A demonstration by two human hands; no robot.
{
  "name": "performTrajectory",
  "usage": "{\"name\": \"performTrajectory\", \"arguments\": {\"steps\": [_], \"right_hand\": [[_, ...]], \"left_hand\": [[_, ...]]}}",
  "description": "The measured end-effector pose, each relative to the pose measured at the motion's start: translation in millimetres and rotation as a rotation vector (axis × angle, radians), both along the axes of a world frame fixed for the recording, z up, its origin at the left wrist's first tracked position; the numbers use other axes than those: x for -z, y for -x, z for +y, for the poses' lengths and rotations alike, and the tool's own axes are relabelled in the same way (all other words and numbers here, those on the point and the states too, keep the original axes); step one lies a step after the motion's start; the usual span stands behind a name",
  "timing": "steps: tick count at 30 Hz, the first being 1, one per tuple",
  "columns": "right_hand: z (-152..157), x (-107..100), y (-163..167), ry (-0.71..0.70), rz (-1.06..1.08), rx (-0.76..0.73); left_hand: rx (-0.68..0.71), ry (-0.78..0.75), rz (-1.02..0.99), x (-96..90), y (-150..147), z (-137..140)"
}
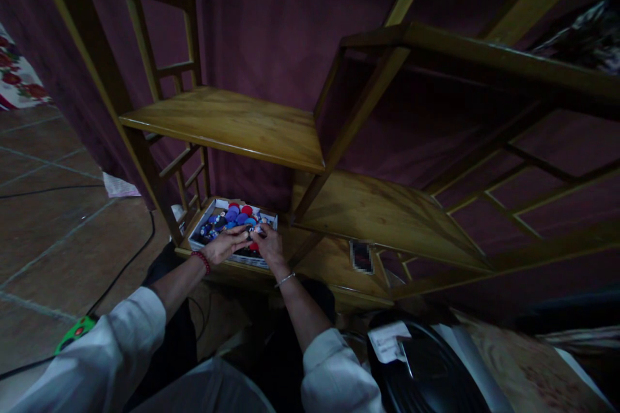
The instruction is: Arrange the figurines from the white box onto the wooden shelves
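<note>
A shallow white box (248, 261) sits on the bottom shelf, filled with small rounded pieces (233, 213) in blue, purple, red and black; their exact kind is too small to make out. Over the box's front part, my left hand (227, 244) reaches in from the left, its thumb and fingers pinched together. My right hand (269, 245) meets it from the right, also with closed fingertips. Between the two sets of fingertips is a small dark and white piece (250, 231), partly covered by them. A red bead bracelet (201, 261) circles the left wrist, a light bracelet (285, 279) the right.
Wooden shelves (232, 122) rise in steps around the box, one board directly above it. A dark pixelated rectangle (361, 257) shows on the lower shelf at right. Cables and a green device (76, 332) lie on the tiled floor. A black rounded object (431, 361) stands lower right.
</note>
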State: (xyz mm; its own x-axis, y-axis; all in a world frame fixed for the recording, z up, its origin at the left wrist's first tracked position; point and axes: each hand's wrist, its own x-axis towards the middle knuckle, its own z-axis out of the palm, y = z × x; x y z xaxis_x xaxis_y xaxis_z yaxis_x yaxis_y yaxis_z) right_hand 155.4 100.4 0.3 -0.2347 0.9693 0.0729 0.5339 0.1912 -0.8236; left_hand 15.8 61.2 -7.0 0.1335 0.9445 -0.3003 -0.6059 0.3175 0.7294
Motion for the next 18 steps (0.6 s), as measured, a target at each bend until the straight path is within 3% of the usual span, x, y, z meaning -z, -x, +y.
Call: {"name": "performTrajectory", "arguments": {"steps": [18], "right_hand": [[1.8, -3.2, -3.5, -0.042, 0.083, -0.11]], "left_hand": [[0.023, 0.004, -0.041, 0.1, 3.3, -2.5]]}}
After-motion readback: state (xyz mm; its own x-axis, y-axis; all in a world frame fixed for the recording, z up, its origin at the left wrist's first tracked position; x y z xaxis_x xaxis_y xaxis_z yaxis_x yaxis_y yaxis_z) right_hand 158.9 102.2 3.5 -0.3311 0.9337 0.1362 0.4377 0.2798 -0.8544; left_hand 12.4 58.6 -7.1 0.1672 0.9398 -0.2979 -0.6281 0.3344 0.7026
